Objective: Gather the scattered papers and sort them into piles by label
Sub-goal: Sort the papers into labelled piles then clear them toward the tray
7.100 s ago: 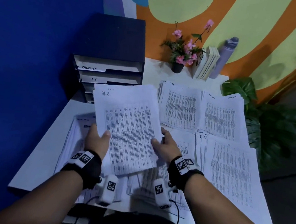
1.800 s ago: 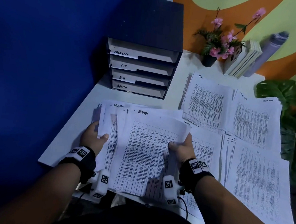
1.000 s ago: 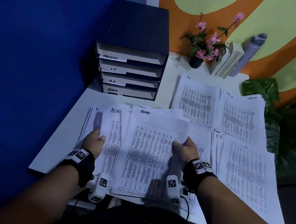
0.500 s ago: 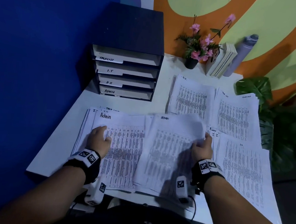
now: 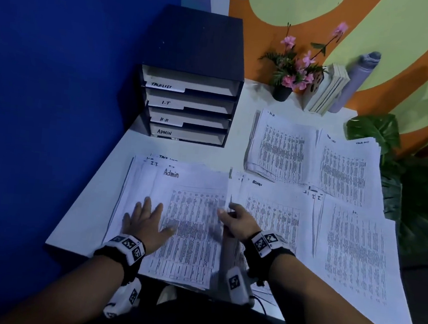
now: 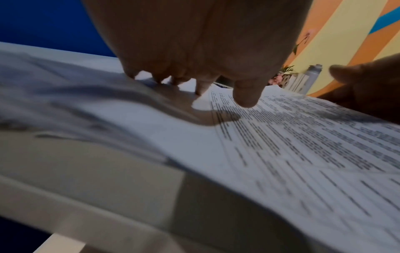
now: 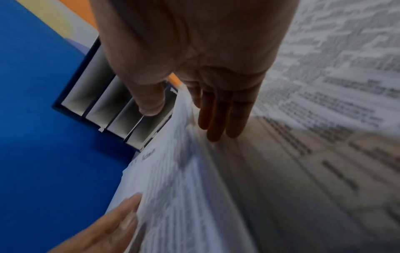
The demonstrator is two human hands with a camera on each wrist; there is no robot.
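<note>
A mixed stack of printed sheets lies at the table's near left, its top sheet (image 5: 189,240) marked "Admin". My left hand (image 5: 147,218) presses flat on that sheet's left half, fingers spread and straight (image 6: 246,95). My right hand (image 5: 229,213) pinches the same sheet's right edge, thumb on one face and fingers on the other, and the edge (image 7: 179,137) stands lifted off the stack. Sorted piles lie to the right: ADMIN (image 5: 272,219), I.T (image 5: 355,254), H.R (image 5: 282,147) and Task list (image 5: 345,169).
A dark four-tray organizer (image 5: 191,55), labelled TASKLIST, I-T, H-R and ADMIN, stands at the back left against the blue wall. A flower pot (image 5: 282,92), books (image 5: 327,89) and a bottle (image 5: 357,79) line the far edge. Leafy plants (image 5: 372,130) stand off the right side.
My right hand left the ADMIN pile and came back left to lift the right edge of the top "Admin" sheet. My left hand spread flat on the stack.
</note>
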